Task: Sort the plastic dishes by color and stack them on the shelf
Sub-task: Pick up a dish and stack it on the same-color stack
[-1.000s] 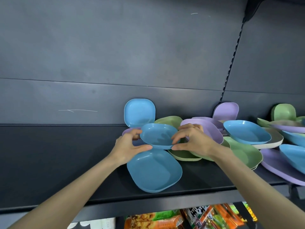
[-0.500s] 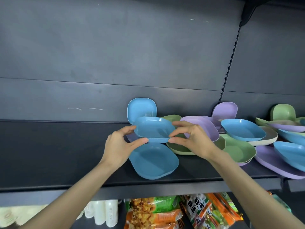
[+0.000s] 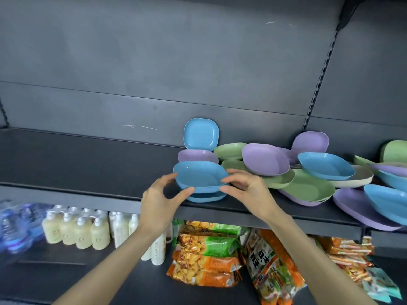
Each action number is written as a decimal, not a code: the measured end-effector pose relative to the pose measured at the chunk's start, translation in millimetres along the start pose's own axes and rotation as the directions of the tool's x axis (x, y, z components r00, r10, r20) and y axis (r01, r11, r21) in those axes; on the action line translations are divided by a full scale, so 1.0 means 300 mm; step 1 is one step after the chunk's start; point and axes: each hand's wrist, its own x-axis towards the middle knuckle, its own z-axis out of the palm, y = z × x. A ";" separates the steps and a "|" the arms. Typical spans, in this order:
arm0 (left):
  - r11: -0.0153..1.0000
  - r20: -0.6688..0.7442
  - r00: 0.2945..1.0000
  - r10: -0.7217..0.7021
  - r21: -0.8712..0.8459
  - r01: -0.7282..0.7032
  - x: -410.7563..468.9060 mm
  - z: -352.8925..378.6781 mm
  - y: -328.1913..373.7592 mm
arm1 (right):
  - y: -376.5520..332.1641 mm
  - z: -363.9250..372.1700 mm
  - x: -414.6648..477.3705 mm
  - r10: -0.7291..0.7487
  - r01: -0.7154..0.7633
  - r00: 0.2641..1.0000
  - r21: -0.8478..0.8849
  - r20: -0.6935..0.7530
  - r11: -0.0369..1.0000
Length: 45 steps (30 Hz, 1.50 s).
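Observation:
I hold a blue plastic dish [image 3: 198,175] level by its two front corners, my left hand [image 3: 161,195] on the left and my right hand [image 3: 246,187] on the right. It sits directly over a second blue dish [image 3: 207,198] lying near the front edge of the dark shelf [image 3: 88,164]; whether the two touch I cannot tell. Behind them a purple dish [image 3: 196,155] lies flat and another blue dish [image 3: 201,137] leans upright against the back wall. To the right lies a mixed pile of green dishes [image 3: 308,189], purple dishes [image 3: 264,159] and blue dishes [image 3: 326,165].
The shelf's left half [image 3: 66,159] carries no dishes. On the lower shelf stand pale yellow pump bottles [image 3: 77,230], packed water bottles [image 3: 15,225] at the far left, and orange and green snack bags [image 3: 207,256] under my arms. A slotted upright [image 3: 317,84] divides the back wall.
Both hands have brought the held blue dish forward and down, from behind the lying blue dish to right over it. My view has dropped, so the lower shelf now shows.

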 end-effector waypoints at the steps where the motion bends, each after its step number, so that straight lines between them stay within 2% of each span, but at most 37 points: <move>1: 1.000 -0.001 1.000 0.002 0.006 -0.002 -0.010 0.002 -0.003 | 0.009 0.005 -0.005 0.006 -0.005 1.000 -0.014 0.007 1.000; 11: 1.000 0.034 0.999 -0.006 0.026 0.005 -0.036 0.028 -0.008 | 0.036 0.017 -0.024 0.030 -0.030 0.999 -0.076 -0.012 0.997; 18: 0.995 0.086 0.996 -0.004 0.104 -0.005 -0.044 0.038 -0.018 | 0.050 0.021 -0.029 0.049 -0.048 0.999 0.023 -0.020 0.999; 23: 0.978 0.104 0.995 0.008 0.207 -0.030 -0.034 0.030 -0.022 | 0.060 0.017 -0.032 0.167 -0.167 0.986 0.044 -0.004 0.985; 25: 0.980 0.123 0.992 0.011 0.197 -0.035 -0.037 0.024 -0.020 | 0.054 0.023 -0.031 0.181 -0.180 0.984 0.039 -0.008 0.983; 28: 0.996 0.087 0.996 0.030 0.080 -0.037 -0.039 -0.006 -0.018 | 0.028 0.041 -0.026 0.154 -0.152 0.988 0.058 -0.019 0.987; 35: 0.997 -0.027 0.997 0.077 -0.022 -0.077 0.059 -0.151 -0.045 | -0.059 0.142 0.093 0.021 -0.019 0.999 0.054 -0.050 0.998; 40: 0.999 0.041 0.998 0.037 0.002 -0.038 0.225 -0.284 -0.124 | -0.082 0.281 0.249 -0.014 0.013 1.000 -0.067 -0.004 0.998; 45: 0.998 0.139 0.990 -0.015 0.065 0.006 0.418 -0.385 -0.259 | -0.077 0.427 0.404 0.052 -0.049 0.998 -0.137 0.020 0.989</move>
